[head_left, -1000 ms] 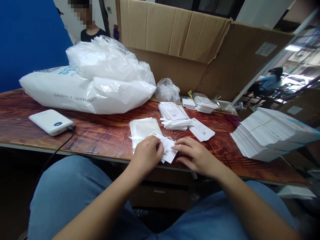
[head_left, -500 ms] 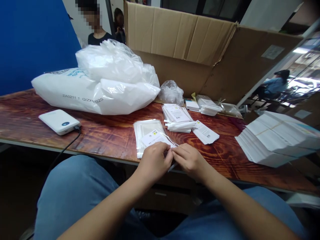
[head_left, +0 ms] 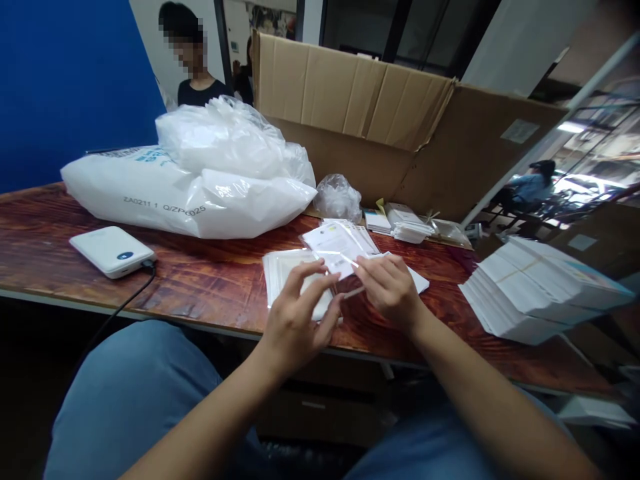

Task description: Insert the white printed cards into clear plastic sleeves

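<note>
A clear plastic sleeve with a white printed card (head_left: 334, 245) inside is held up at a tilt over the table. My right hand (head_left: 393, 290) pinches it at its lower right corner. My left hand (head_left: 300, 310) has its fingers curved and apart, close to the sleeve's lower left edge. A narrow pale strip (head_left: 356, 292) runs between my left thumb and my right fingers; whether it is part of the sleeve I cannot tell. Beneath my left hand lies a stack of clear sleeves (head_left: 273, 270). Behind the raised card sit more printed cards (head_left: 367, 241), partly hidden.
At the left are a white power bank (head_left: 107, 250) with a black cable and a large white plastic sack (head_left: 190, 200). Banded white cards (head_left: 540, 287) stand at the right. Cardboard (head_left: 350, 93) rises behind the table. A person (head_left: 200, 83) is at the back left.
The sleeve with its card has been lifted off the stack, up and to the right. My left fingers have spread apart, while my right hand keeps its pinch. The view has shifted slightly.
</note>
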Tool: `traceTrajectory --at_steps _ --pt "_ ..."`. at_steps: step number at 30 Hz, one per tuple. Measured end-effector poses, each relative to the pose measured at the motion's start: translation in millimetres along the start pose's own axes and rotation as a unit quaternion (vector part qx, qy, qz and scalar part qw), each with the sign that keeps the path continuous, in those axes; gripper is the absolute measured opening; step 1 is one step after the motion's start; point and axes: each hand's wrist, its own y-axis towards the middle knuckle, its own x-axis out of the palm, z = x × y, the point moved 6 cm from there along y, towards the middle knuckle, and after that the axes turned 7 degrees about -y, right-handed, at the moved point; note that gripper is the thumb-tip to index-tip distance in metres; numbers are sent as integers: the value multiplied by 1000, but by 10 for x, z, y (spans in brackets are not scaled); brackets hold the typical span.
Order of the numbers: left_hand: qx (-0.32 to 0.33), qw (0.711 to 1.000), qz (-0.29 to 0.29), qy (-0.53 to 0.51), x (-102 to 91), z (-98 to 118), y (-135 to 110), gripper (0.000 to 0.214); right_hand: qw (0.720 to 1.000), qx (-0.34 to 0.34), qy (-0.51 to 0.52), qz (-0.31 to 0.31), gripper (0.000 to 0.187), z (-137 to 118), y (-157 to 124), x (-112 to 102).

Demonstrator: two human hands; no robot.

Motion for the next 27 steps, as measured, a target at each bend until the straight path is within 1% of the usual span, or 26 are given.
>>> traceTrajectory --at_steps 1,2,3,5,6,7,9,11,13,14,16,19,20,21,23,27 --pt "-10 1000 -7 19 -40 -58 32 30 999 22 -23 -9 29 150 54 67" --pt "-20 998 -33 39 -56 -126 58 29 998 46 -43 -24 29 300 105 149" --pt "-28 995 -79 60 -44 -199 74 26 995 67 -56 -49 31 437 150 248" --pt "-39 976 -192 94 27 -338 59 18 987 87 -55 -121 32 634 200 477" --pt "-47 964 -238 107 61 -396 37 17 982 88 -44 -158 31 689 200 584" --pt "-54 954 -270 117 88 -440 14 16 978 84 -31 -191 29 717 183 670" --pt "-69 941 -306 124 127 -485 -20 16 971 72 -12 -226 26 732 110 741" --pt "-77 936 -324 117 161 -489 -36 14 969 93 -4 -228 28 778 -12 673" --pt "-80 935 -328 113 187 -485 -31 12 963 164 -1 -215 33 912 -194 514" --pt "-83 934 -328 118 201 -487 -25 12 953 213 -7 -214 35 1008 -315 430" --pt "-88 930 -328 143 230 -489 -15 15 917 316 -34 -242 43 1214 -615 307" --pt "-86 921 -325 196 268 -457 -2 19 846 425 -56 -317 65 1431 -1095 269" --pt "-82 919 -324 211 277 -437 1 20 830 448 -43 -329 70 1467 -1220 286" --pt "-77 916 -324 224 284 -416 2 21 821 462 -26 -334 71 1488 -1317 310" --pt "-66 912 -325 242 296 -388 -1 23 815 475 4 -330 68 1506 -1430 360" --pt "-44 910 -328 250 314 -420 -19 30 807 506 3 -303 66 1534 -1475 363"
